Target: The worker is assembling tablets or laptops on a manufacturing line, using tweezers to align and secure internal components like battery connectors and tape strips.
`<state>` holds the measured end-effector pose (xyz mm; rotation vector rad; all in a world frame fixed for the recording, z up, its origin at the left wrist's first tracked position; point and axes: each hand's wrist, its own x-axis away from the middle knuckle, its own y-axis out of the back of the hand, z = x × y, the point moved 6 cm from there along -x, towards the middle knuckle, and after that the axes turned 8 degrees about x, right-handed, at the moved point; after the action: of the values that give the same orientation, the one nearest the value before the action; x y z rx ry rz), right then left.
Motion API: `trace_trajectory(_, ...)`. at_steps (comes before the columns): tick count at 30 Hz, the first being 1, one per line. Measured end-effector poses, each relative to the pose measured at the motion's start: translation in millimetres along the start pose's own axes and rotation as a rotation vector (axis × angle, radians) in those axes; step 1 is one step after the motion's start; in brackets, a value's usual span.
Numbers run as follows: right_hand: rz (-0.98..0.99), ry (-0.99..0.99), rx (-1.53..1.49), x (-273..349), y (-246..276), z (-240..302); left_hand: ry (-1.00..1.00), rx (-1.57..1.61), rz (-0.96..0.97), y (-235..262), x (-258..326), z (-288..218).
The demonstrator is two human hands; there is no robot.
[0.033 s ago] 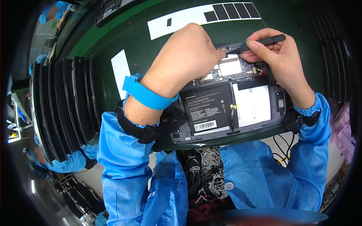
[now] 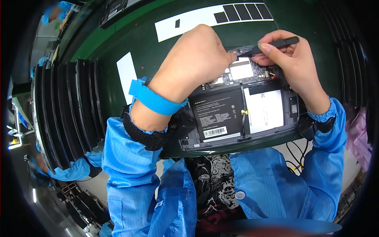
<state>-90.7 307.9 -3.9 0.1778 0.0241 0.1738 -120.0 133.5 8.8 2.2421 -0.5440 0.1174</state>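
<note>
From the head camera, your left hand [image 2: 193,63] is curled into a loose fist, its knuckles resting on the upper edge of the opened device [image 2: 241,114], with a blue wrist strap [image 2: 154,98] around the wrist; you can't tell from here whether its fingers pinch anything, since they are hidden under the hand. Your right hand [image 2: 292,67] is closed around a slim black tool [image 2: 272,44], held like a pen, its tip down at the circuit board [image 2: 244,73] at the device's far edge, just beside your left knuckles. The device lies open-backed on the green mat [image 2: 142,43] close to your body, showing a black battery [image 2: 219,114] next to a white panel [image 2: 264,108]. To your left stands a rack of black ribbed trays [image 2: 67,106]; white labels [image 2: 189,19] lie on the mat beyond.
</note>
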Motion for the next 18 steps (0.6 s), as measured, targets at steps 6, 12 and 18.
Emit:
trace_trajectory(6, 0.001, 0.013, 0.035, 1.3, 0.2, -0.4, 0.009, -0.064, 0.016, -0.1, -1.1, -2.5)
trace_trajectory(12, 0.032, 0.018, 0.024, 0.2, 2.1, -3.0, 0.147, -0.059, 0.154, -0.6, -6.0, -2.1)
trace_trajectory(18, -0.035, 0.073, -0.148, -6.3, 4.0, -0.6, 0.149, -0.079, 0.150, 5.3, 0.5, 0.0)
